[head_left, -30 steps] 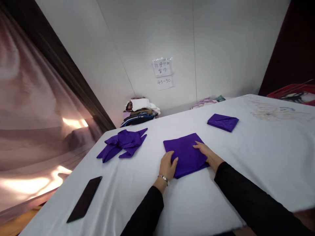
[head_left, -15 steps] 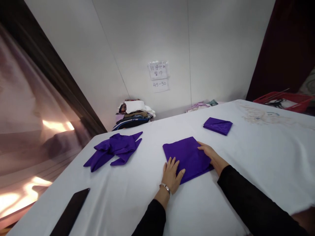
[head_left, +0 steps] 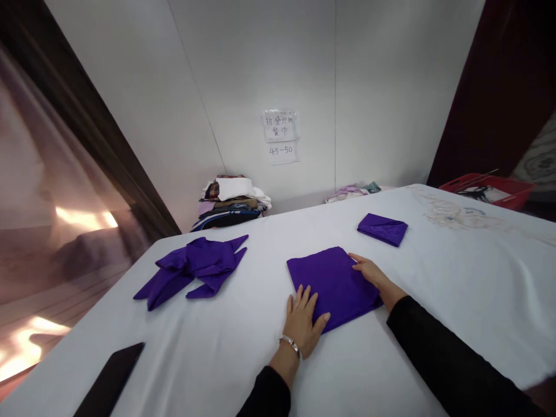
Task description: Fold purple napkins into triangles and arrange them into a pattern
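Observation:
In the middle of the table lies a purple cloth napkin (head_left: 334, 284), folded into a flat square. My left hand (head_left: 303, 324) rests flat on its lower left corner, fingers spread and a bracelet at the wrist. My right hand (head_left: 369, 272) grips the napkin's right edge, its thumb on the near side; the other fingertips are partly hidden. Behind it, a smaller folded purple napkin (head_left: 383, 229) lies by itself. To the left sits a purple cloth (head_left: 197, 263) shaped with pointed ends and several folds.
A white cloth covers the table (head_left: 230, 359). At the front left lies a dark flat object (head_left: 110, 379). Beyond the far edge are a stack of folded clothes (head_left: 232, 202) and a red basket (head_left: 516, 197). A handwritten sign (head_left: 281, 136) hangs on the wall.
The view has shifted slightly, so things at the left appear a little lower and farther left. Both hands stay at the same places on the napkin, which looks nearly unchanged.

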